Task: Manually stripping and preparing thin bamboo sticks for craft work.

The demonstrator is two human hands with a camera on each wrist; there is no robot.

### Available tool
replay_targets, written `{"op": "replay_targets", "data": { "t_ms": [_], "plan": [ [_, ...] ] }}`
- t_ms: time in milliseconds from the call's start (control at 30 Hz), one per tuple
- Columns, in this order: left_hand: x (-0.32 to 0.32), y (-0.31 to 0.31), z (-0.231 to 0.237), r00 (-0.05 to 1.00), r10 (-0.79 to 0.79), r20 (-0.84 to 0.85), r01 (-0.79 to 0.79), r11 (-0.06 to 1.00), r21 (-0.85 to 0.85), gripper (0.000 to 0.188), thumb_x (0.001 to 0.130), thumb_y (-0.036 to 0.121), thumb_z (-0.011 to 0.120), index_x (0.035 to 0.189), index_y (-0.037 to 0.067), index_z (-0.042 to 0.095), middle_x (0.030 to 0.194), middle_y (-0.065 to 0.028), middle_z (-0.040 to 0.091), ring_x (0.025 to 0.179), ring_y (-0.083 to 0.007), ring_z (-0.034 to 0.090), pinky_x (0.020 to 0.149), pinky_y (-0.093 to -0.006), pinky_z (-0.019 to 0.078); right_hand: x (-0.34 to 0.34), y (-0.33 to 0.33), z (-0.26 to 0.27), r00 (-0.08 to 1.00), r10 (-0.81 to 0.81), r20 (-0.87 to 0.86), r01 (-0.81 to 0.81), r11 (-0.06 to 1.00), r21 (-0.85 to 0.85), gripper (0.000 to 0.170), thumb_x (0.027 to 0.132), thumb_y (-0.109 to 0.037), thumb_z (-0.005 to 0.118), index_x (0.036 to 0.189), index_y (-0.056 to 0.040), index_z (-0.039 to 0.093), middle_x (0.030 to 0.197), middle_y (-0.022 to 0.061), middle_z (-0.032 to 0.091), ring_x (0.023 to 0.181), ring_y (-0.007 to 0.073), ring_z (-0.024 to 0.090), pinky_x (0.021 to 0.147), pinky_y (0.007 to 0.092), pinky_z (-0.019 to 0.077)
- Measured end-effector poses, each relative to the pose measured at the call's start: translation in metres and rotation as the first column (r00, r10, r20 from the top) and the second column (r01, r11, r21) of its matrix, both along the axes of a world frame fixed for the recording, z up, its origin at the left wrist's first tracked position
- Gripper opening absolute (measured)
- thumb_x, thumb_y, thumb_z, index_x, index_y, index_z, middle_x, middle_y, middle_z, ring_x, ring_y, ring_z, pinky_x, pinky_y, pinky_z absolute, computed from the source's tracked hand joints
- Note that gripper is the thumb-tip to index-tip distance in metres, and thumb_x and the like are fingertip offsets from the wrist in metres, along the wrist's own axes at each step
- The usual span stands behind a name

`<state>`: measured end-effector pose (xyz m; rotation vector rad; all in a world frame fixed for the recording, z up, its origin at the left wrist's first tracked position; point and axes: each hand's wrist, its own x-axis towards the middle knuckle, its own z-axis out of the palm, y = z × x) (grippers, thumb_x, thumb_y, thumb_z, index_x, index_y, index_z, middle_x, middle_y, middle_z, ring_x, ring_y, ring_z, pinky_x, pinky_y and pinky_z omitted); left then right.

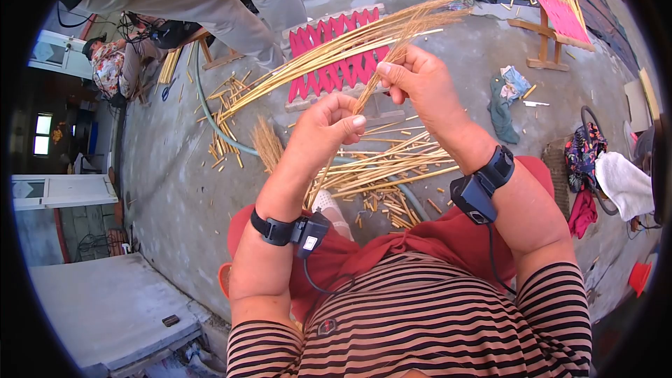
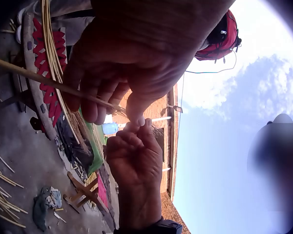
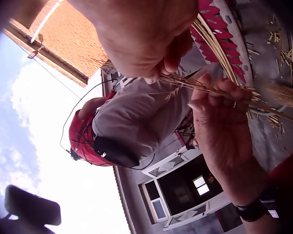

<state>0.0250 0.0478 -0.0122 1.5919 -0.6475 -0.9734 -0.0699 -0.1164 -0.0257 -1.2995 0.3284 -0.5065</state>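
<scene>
Between my hands is a dry straw stalk with a feathery seed head (image 1: 374, 87). My left hand (image 1: 325, 122) grips it below the tuft, and the stalk (image 2: 34, 77) runs back past the curled fingers in the left wrist view. My right hand (image 1: 423, 84) pinches the tuft higher up with thumb and forefinger. Close beyond the hands, a bundle of long stalks with feathery heads (image 1: 315, 52) lies across a low bench with pink zigzag webbing (image 1: 301, 63). In the right wrist view the seed head (image 3: 178, 82) spans the short gap between both hands.
Loose stalks (image 1: 392, 161) and cut pieces (image 1: 395, 206) litter the floor before my knees, crossed by a hose (image 1: 203, 98). A person in light trousers (image 1: 266, 7) stands close at the far left. Cloths (image 1: 504, 108) lie to the right, near a second pink-topped stand (image 1: 553, 24).
</scene>
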Motion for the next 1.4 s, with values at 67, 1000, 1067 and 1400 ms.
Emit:
{"op": "replay_targets", "data": {
  "t_ms": [67,1000,1067,1400],
  "plan": [
    [0.004,0.002,-0.007,1.0,0.021,-0.006,-0.021,1.0,-0.016,0.009,0.087,0.012,0.056,0.091,0.004,0.058,0.073,-0.0014,0.059,0.065,-0.0078,0.054,0.06,-0.0207,0.0441,-0.002,0.001,0.002,1.0,0.001,-0.009,-0.001,1.0,0.001,0.014,0.083,-0.015,0.063,0.084,-0.0022,0.058,0.068,0.0006,0.058,0.052,0.0051,0.05,0.046,0.0192,0.0402],
    [0.011,0.007,-0.011,0.994,0.068,0.083,-0.071,0.997,0.031,0.008,0.088,0.005,0.052,0.091,0.004,0.059,0.069,-0.0014,0.059,0.061,-0.0072,0.054,0.056,-0.0196,0.0437,-0.011,-0.032,0.027,0.999,-0.033,-0.01,0.033,0.999,-0.042,0.01,0.081,-0.005,0.052,0.089,-0.002,0.056,0.071,0.0036,0.059,0.052,0.0067,0.05,0.049,0.0204,0.041],
    [0.014,0.011,-0.013,0.992,0.102,0.078,-0.105,0.993,0.047,0.008,0.088,0.005,0.052,0.091,0.004,0.059,0.069,-0.0014,0.059,0.061,-0.0071,0.054,0.056,-0.0194,0.0436,-0.013,-0.045,0.027,0.991,-0.115,0.069,0.116,0.993,-0.004,0.01,0.082,-0.005,0.052,0.09,-0.0028,0.056,0.072,0.0027,0.058,0.053,0.0061,0.05,0.05,0.0198,0.0404],
    [0.018,0.021,-0.022,0.991,0.022,0.129,-0.033,0.995,0.091,0.012,0.087,0.006,0.053,0.097,0.002,0.059,0.081,-0.0039,0.062,0.071,-0.0102,0.058,0.066,-0.0235,0.0464,-0.006,-0.022,0.015,0.997,0.052,-0.057,-0.054,0.998,-0.035,0.012,0.086,-0.016,0.059,0.088,-0.0032,0.059,0.073,0.0018,0.059,0.055,0.0051,0.051,0.05,0.0192,0.0405]
  ]
}}
